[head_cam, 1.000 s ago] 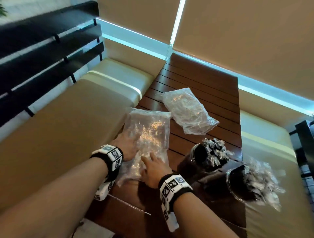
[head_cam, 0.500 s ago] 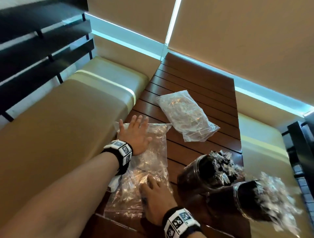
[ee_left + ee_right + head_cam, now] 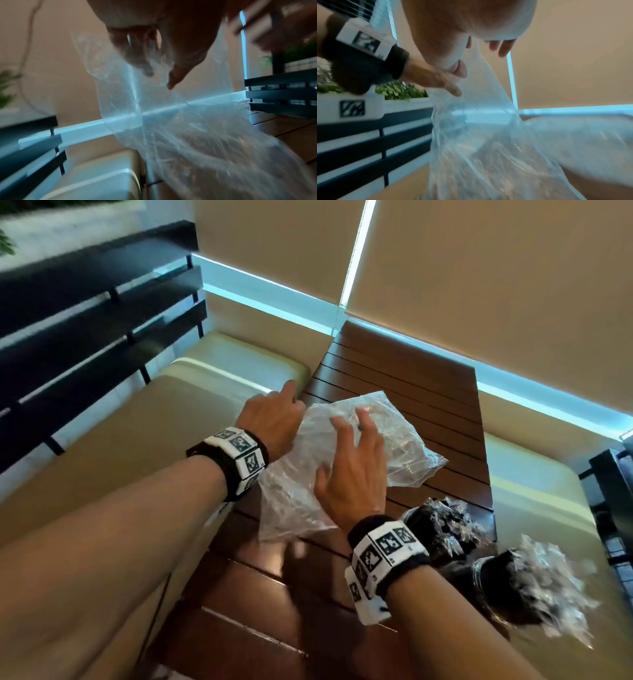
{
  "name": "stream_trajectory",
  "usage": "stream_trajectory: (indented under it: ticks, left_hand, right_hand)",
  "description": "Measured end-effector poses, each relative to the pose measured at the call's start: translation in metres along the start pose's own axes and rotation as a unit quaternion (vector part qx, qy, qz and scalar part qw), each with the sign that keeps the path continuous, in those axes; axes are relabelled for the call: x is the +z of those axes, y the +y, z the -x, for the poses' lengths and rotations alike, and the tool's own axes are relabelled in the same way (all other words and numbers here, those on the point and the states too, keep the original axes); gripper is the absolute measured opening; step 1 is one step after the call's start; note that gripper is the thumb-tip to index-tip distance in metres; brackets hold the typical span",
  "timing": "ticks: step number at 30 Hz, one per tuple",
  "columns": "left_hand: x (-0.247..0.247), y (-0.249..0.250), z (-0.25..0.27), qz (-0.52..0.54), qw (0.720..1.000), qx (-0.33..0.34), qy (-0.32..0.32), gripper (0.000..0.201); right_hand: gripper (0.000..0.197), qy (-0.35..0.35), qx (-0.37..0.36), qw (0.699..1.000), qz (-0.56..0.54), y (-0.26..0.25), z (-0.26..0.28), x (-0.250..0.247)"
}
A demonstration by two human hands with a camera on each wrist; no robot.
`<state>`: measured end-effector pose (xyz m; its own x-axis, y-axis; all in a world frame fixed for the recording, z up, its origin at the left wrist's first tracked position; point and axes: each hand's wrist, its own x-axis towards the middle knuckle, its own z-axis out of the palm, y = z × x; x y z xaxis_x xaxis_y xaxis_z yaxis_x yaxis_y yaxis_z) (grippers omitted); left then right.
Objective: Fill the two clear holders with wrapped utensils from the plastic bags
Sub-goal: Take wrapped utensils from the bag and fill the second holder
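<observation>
A clear plastic bag (image 3: 291,491) with wrapped utensils hangs lifted and tilted over the slatted wooden table (image 3: 411,378). My left hand (image 3: 274,419) pinches its upper left edge, its index finger pointing out. In the left wrist view the fingers (image 3: 140,59) curl on the film of the bag (image 3: 188,135). My right hand (image 3: 352,463) holds the bag's top with spread fingers. In the right wrist view the bag (image 3: 479,135) runs taut up to the thumb and fingers. A second bag (image 3: 407,446) lies behind. Two clear holders (image 3: 421,518) (image 3: 489,587) stand at the right, stuffed with wrapped utensils (image 3: 548,577).
Padded bench cushions flank the table on the left (image 3: 120,457) and on the right (image 3: 548,508). A black slatted rail (image 3: 85,320) runs along the far left. Beige walls with a lit strip close off the back. The table's far end is bare wood.
Both hands left the bag flat on the table, took its top edge and raised it off the wood. The view swung left. The holders and second bag stayed in place.
</observation>
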<state>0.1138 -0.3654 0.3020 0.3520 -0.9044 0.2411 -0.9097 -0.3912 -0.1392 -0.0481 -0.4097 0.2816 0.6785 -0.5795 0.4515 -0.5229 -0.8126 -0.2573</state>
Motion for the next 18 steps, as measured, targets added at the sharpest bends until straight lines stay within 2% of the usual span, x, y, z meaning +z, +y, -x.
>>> stream_trajectory:
  ticks: [2, 3, 5, 7, 10, 13, 16, 18]
  left_hand:
    - [-0.019, 0.000, 0.007, -0.022, 0.997, 0.018, 0.075, 0.012]
    - [-0.027, 0.000, 0.012, -0.033, 0.993, 0.028, 0.107, 0.013]
    - [-0.035, 0.003, 0.025, -0.042, 0.987, 0.041, 0.151, 0.021]
    - [-0.030, 0.010, 0.044, -0.032, 0.989, 0.049, 0.139, 0.033]
    - [0.008, 0.034, 0.089, -0.023, 0.995, 0.081, 0.053, 0.032]
    - [0.043, 0.055, 0.133, 0.019, 0.989, 0.110, -0.094, 0.034]
    - [0.083, 0.063, 0.165, 0.070, 0.953, 0.136, -0.261, 0.038]
    - [0.100, 0.063, 0.179, 0.114, 0.932, 0.122, -0.322, 0.035]
  right_hand:
    - [0.086, 0.050, -0.035, 0.997, 0.042, -0.014, -0.030, -0.026]
    - [0.085, 0.055, -0.056, 0.995, 0.061, -0.019, -0.038, -0.035]
    - [0.060, 0.051, -0.113, 0.989, 0.083, -0.024, -0.038, -0.041]
    - [0.032, 0.024, -0.139, 0.985, 0.098, -0.020, -0.020, -0.036]
    - [0.027, -0.121, -0.109, 0.981, 0.101, -0.007, 0.032, -0.013]
    - [0.031, -0.290, -0.067, 0.951, 0.081, 0.003, 0.086, 0.018]
    - [0.023, -0.379, -0.024, 0.923, 0.057, 0.006, 0.129, 0.040]
    - [0.025, -0.432, 0.013, 0.901, 0.039, 0.010, 0.145, 0.044]
